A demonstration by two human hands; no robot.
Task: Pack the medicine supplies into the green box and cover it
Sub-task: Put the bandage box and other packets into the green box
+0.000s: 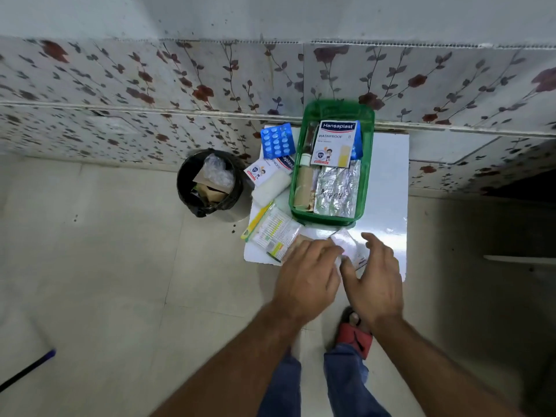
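The green box (367,176) stands uncovered on a small white table (388,182), holding a Hansaplast packet (335,142), foil strips (337,188) and a brown bottle (304,185). Left of it lie a blue pill blister (276,141), a second plaster packet (267,170), a white gauze roll (270,188), a yellow-green strip (257,219) and a printed sachet (275,233). My left hand (307,275) and my right hand (376,281) hover at the table's near edge on either side of a small white packet (349,245). Whether the fingers grip it is unclear.
A black waste bin (209,182) with scraps stands on the floor left of the table. A floral-tiled wall (150,94) runs behind. My red sandal (355,335) is under the near edge. A dark stick (27,371) lies at the lower left.
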